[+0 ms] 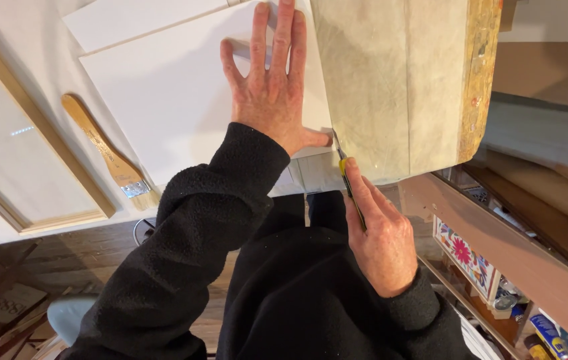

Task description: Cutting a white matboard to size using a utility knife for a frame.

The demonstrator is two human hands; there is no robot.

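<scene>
Nearest, the right hand (382, 243) has its grip closed round a yellow-handled knife (348, 180) — blade tip at the white board's (184, 100) near edge. Beyond it the left hand (272, 87) lies flat, fingers spread, on that board. Farther left on the worktop (24, 50) — a wooden brush (106, 151).

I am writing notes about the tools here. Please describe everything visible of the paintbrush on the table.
The paintbrush is flat, with a pale wooden handle, a shiny metal band and light bristles. It lies flat and diagonal on the white table cover, bristles toward the near edge, between a wooden frame and a white panel. No hand touches it.
</scene>
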